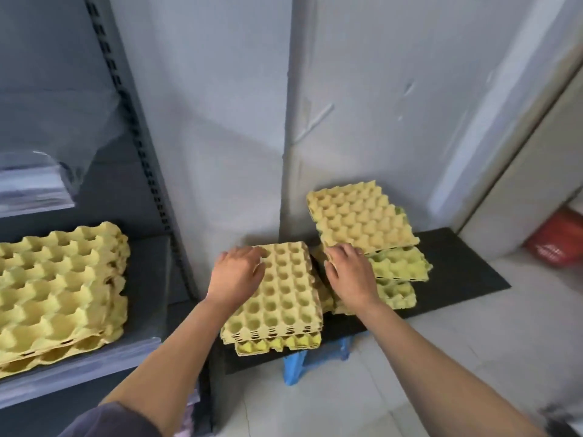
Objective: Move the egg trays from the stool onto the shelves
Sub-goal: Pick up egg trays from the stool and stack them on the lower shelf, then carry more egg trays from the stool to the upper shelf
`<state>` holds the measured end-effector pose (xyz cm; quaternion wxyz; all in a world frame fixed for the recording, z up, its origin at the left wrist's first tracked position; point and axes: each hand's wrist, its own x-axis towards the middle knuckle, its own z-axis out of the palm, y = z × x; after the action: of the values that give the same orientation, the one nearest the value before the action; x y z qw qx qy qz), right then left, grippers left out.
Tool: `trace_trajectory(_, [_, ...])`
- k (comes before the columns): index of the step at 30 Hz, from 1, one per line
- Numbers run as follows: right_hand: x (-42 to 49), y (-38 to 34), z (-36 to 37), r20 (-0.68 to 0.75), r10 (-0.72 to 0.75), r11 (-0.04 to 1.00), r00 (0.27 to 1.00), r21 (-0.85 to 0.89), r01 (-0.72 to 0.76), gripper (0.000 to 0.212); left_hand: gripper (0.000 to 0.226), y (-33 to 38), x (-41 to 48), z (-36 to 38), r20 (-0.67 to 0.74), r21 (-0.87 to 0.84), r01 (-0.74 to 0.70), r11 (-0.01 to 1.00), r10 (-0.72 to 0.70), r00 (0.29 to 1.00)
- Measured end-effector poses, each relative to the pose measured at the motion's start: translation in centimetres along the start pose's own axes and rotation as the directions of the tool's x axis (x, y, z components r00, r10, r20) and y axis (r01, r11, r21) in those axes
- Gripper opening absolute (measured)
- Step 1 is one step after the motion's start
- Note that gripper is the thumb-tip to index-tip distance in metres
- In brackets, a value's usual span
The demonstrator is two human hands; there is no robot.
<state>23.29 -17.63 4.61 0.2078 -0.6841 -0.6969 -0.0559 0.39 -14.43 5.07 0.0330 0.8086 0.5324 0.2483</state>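
Left grip (237, 272) curls round the near tray stack's (280, 298) left edge; right grip (350, 274) clasps the far stack's (362, 222) near-left corner, above the blue stool (293, 369).

The egg trays (359, 219) are yellow, the board (457, 263) black, the stool (295, 367) blue.
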Motion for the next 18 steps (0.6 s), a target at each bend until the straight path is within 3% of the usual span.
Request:
trace_trajectory(8, [1.8,12.0,-0.2,0.068,0.144,0.99,0.987,-0.01,-0.144,0.03,0.025,8.2,8.0,7.2,0.087,-0.068,-0.142,0.987,0.148,0.985])
trace_trajectory(18, [10.9,22.1,2.1,0.223,0.332,0.943,0.916,-0.061,-0.327,0.039,0.028,9.4,20.3,16.0,0.235,-0.121,-0.125,0.985,0.15,0.96])
